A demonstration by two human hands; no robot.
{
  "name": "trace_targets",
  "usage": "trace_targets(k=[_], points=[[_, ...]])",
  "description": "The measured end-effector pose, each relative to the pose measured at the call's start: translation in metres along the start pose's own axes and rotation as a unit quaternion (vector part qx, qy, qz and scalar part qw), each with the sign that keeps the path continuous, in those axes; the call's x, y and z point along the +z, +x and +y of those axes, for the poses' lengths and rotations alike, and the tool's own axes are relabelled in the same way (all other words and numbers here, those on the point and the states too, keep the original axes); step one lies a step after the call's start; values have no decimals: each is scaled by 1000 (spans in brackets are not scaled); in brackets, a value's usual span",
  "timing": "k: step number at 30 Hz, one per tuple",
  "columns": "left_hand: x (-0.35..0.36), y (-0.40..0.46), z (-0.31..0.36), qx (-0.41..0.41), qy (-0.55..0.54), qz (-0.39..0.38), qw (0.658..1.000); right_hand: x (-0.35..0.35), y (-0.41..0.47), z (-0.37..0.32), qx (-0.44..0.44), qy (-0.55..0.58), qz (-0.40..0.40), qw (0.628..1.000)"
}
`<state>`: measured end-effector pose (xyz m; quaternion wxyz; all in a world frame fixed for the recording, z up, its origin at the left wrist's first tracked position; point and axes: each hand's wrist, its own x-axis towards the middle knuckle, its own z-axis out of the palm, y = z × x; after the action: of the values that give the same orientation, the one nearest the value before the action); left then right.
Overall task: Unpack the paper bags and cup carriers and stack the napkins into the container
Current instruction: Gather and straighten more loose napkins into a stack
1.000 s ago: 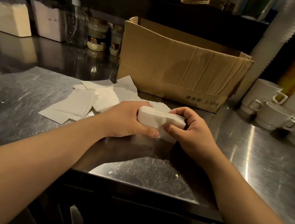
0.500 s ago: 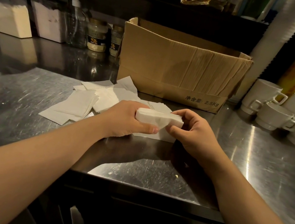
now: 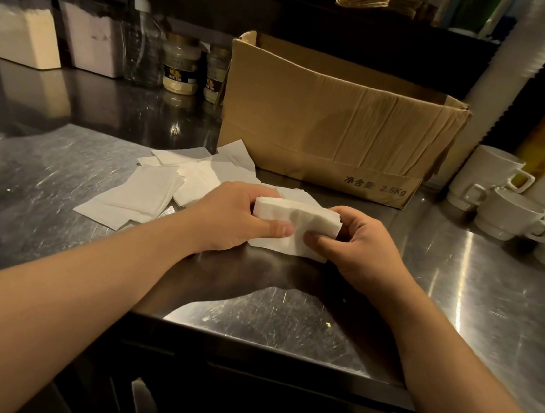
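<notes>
A thick stack of white napkins [image 3: 296, 221] stands on edge on the steel counter [image 3: 59, 200], just in front of me. My left hand [image 3: 234, 213] grips its left end, thumb across the front face. My right hand [image 3: 359, 244] grips the right end, fingers curled behind and thumb pressed on the front. Several loose white napkins [image 3: 152, 191] lie scattered flat on the counter to the left of my hands. Behind them an open brown cardboard box [image 3: 326, 123] stands; its inside is hidden.
White cups [image 3: 518, 209] are stacked at the right. At the back left stand two containers holding white paper [image 3: 24, 35], a pump bottle [image 3: 144, 39] and two jars [image 3: 181, 68]. A tall sleeve of white cups [image 3: 515, 64] rises behind the box.
Both hands have squared the napkin stack slightly; it has settled lower against the counter, and the right thumb has moved onto its front face.
</notes>
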<state>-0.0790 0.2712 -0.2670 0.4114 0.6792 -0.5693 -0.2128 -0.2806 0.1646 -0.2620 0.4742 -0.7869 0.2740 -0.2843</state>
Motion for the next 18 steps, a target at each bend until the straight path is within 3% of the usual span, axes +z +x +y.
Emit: trace_targets(k=[8,13,18], points=[[1,4,2,-12,-67,36,997,-1,3,-8,18,116,33,993],[-5,8,-1,-23,-81,29,996,-4,27,-22,-22,83,25,996],[-10,13,4,-55,-101,6,993,-6,61,-48,-25,40,-36,998]])
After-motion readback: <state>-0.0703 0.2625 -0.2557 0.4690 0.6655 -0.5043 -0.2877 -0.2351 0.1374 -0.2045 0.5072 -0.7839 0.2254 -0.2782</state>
